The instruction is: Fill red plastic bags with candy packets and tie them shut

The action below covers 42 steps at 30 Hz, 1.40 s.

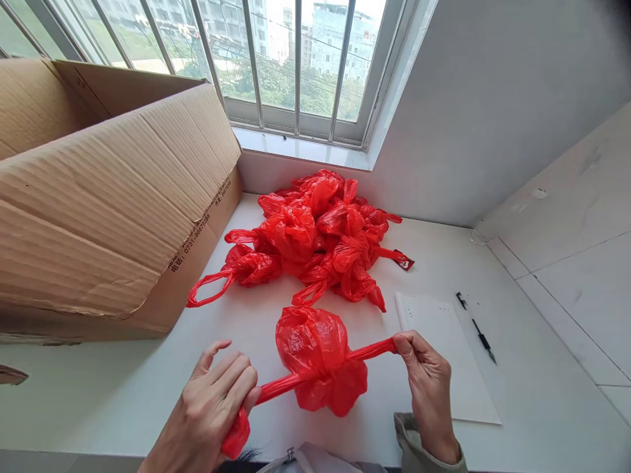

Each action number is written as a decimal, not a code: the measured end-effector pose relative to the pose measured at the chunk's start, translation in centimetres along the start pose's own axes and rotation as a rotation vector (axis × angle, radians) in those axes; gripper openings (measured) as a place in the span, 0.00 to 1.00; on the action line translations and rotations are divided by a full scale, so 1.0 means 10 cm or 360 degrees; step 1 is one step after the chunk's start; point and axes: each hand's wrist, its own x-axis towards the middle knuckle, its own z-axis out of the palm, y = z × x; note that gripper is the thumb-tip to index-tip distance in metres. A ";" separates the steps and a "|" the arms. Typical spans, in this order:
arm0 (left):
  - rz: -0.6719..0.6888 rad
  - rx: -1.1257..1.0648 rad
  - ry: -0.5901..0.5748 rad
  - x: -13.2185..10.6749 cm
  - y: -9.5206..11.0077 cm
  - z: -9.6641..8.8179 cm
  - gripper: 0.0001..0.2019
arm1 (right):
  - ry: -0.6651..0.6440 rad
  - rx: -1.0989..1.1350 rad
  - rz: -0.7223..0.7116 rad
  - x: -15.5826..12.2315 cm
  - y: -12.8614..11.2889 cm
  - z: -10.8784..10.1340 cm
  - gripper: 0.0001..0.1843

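A red plastic bag [323, 355] is stretched between my two hands just above the white table, bunched and crossed at its middle. My left hand [214, 401] is closed round one twisted handle, and a loose end of the plastic hangs below the fist. At the other side, my right hand [424, 371] pinches the tip of the opposite handle between thumb and fingers. Both handles are pulled taut. Whatever the bag may contain is hidden by the plastic. Just beyond it lies a heap of crumpled red plastic bags [315, 230], several with loops sticking out.
An open cardboard box [123, 197] stands on the table [197, 368] at the left. To the right lie a white notepad [444, 348], a black pen [484, 341] and its cap [461, 301]. A barred window [296, 72] is behind the heap.
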 end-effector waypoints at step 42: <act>0.0055 -0.0221 0.0075 0.23 0.28 0.33 0.09 | -0.0186 0.0662 0.0416 0.08 -0.01 0.64 0.15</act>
